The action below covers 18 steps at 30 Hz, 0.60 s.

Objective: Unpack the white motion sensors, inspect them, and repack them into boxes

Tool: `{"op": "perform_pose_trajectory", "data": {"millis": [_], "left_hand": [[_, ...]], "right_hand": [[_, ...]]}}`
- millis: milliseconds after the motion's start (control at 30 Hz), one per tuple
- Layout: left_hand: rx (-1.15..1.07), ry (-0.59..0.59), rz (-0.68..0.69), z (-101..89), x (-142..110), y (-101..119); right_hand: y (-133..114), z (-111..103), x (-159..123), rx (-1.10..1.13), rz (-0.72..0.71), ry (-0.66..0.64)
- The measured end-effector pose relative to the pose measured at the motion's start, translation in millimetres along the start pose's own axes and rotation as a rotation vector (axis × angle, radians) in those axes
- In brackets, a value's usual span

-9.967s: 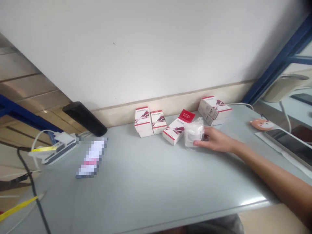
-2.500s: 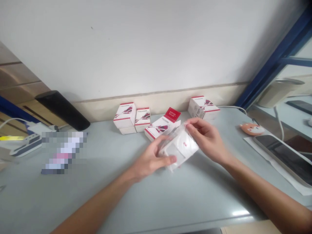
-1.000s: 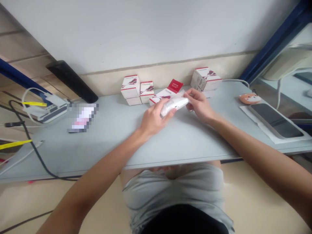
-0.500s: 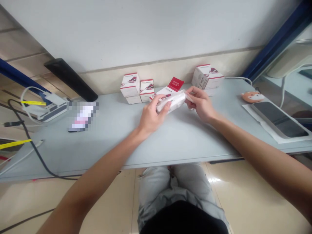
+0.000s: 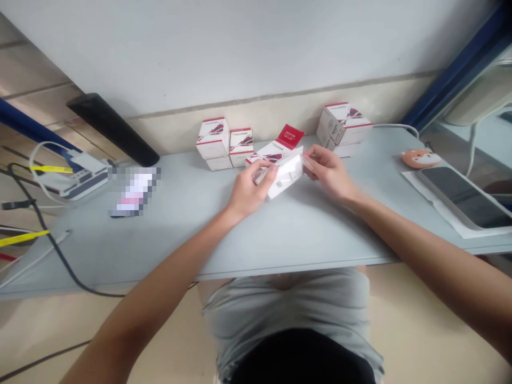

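Note:
Both hands hold a small white item wrapped in clear plastic (image 5: 286,174) just above the grey table (image 5: 280,234). My left hand (image 5: 248,190) grips its left end with curled fingers. My right hand (image 5: 328,172) pinches the plastic at its right end. Right behind the item lies an open red-and-white box (image 5: 276,152) with its red flap up. What the white item is cannot be made out.
Closed red-and-white boxes stand along the wall at left (image 5: 222,143) and right (image 5: 343,122). A dark cylinder (image 5: 112,128), a power strip (image 5: 78,173) with cables and a blurred-out object (image 5: 134,191) lie left. A phone on paper (image 5: 460,197) and an orange figure (image 5: 421,158) lie right.
Ten seconds ago only my right hand touched the wrapped item on the table. Both hands have since lifted it and turned it; in the last second its flat white face has come up.

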<state>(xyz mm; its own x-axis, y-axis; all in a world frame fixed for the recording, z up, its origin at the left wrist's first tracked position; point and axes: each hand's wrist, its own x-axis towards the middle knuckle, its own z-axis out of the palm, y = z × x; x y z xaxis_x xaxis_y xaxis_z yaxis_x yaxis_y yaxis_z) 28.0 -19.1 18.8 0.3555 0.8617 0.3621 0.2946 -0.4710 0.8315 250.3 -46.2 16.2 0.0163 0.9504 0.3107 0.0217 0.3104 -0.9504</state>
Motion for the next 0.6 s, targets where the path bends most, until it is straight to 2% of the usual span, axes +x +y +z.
{"op": "perform_pose_trajectory", "data": {"millis": [167,267,400,533,600], "left_hand": [[0.029,-0.028,-0.035,-1.2,0,-2],[0.144,-0.027,0.041,-1.2,-4,-3],[0.258,-0.07,0.153,-0.7,-6,-1],[0.39,-0.116,0.268,-4.1,-5,18],[0.469,-0.105,0.342,-6.5,-15,32]], "right_hand": [[3,0,0,-0.021,0.003,-0.018],[4,-1,0,-0.014,0.012,-0.001],[2,-2,2,0.107,0.054,0.031],[-3,-6,4,0.198,0.126,0.086],[-5,-9,5,0.209,0.145,0.112]]}}
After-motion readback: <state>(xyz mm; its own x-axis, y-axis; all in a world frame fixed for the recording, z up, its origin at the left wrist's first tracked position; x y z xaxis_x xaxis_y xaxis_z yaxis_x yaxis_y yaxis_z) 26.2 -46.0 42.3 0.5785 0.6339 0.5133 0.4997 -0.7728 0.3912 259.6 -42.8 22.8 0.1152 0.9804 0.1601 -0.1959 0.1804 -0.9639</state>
